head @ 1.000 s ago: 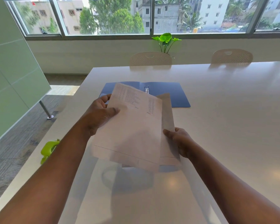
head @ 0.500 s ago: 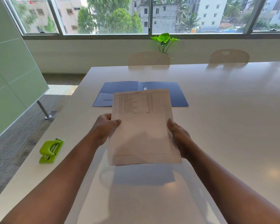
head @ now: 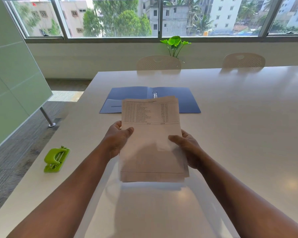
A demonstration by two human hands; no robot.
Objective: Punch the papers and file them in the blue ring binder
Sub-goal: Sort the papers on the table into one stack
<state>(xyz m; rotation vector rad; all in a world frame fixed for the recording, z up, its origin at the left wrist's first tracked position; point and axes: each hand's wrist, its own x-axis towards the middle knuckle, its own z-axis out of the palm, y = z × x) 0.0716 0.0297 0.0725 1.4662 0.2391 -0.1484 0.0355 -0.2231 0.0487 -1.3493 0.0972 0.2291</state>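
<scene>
A stack of printed papers [head: 151,140] is held upright above the white table, its bottom edge just over the surface. My left hand [head: 117,140] grips its left edge with the thumb on the front. On the opposite edge my right hand [head: 187,148] holds it the same way. Behind the papers the blue ring binder [head: 131,95] lies open and flat, its metal ring [head: 154,93] showing above the top of the sheets. A green hole punch [head: 56,159] sits near the table's left edge, apart from both hands.
The white table [head: 239,126] stretches far to the right and back. Two pale chairs [head: 158,63] stand at its far side, with a green plant [head: 175,42] at the window. A green glass partition [head: 12,79] stands left of the table.
The loose, skewed sheets have been squared into one even stack held by both hands. The stack now stands straighter and a little nearer to me.
</scene>
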